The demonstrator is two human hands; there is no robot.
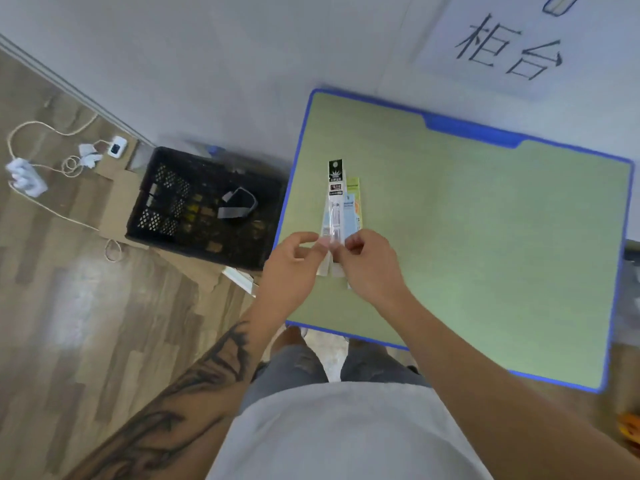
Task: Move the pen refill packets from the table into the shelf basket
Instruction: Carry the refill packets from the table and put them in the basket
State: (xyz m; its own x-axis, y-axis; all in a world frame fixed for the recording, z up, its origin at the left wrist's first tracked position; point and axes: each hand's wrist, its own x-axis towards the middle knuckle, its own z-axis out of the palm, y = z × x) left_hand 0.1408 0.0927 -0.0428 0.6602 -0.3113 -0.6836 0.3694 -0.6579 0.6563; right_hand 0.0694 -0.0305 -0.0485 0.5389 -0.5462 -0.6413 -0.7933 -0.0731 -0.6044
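Green table (485, 237) with blue edging fills the right half of the frame; I'd guess it's the staging surface, set against the wall under the paper sign (512, 43) at upper right. Black slatted crate (207, 206) sits on the floor at centre left, just beside the table's left edge. Can't confirm it's the shelf basket the task means; no shelf in view, though it is the only basket I see. It holds a small grey object (237, 204) I can't identify. Power strip and cable (26, 176) trail at far left, well apart from the work. Pen refill packets (337, 206) lie as a fanned bunch near the table's left edge, centre frame, long axis pointing away from me, black-topped packet uppermost. Both hands meet at the near end of the bunch: left hand (294, 268) has fingers curled, thumb and fingertips pinching the packet ends; right hand (370, 261) is likewise curled, pinching the same end from the other side. My read: I'm squaring the loose packets into one stack so they lift together. Packets not yet off the table, transfer still to do. Risk: slick sleeves sliding apart on lift.
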